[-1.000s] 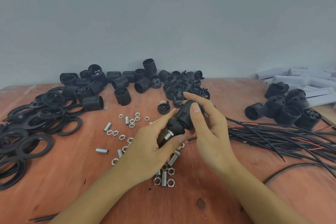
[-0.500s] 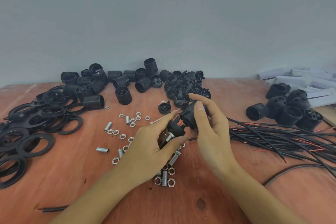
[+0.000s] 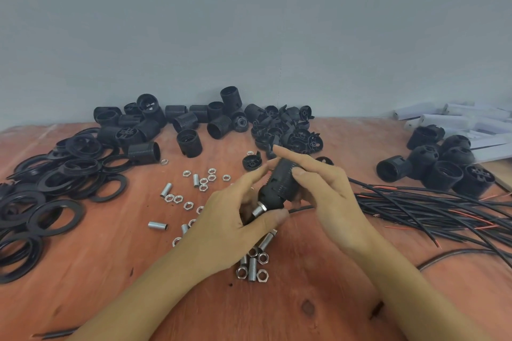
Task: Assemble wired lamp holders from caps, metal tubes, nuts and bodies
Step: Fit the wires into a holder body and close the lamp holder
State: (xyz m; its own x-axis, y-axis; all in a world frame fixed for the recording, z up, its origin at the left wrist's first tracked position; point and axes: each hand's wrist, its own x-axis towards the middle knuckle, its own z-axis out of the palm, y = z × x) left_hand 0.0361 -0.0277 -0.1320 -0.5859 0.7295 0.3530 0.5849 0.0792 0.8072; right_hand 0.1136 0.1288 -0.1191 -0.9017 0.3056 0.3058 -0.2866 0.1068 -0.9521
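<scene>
Lamp holder [image 3: 277,191] slants between two grips
Metal tube [image 3: 259,210] end points down-left, pinched by left hand [image 3: 232,219]; body [image 3: 286,174] rises up-right, right hand [image 3: 329,196] clasping it.

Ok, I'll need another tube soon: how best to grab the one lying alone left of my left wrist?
Pinch the metal tube across its middle from above, squeezing its near and far sides; it lies flat, pointing left-right, with bare table around it.

reddish-brown wood-grain desk [image 3: 304,313]; black ribbed lamp holder [image 3: 279,183]; silver nuts [image 3: 203,184]; black and red wires [image 3: 429,207]; grey wall [image 3: 249,22].
</scene>
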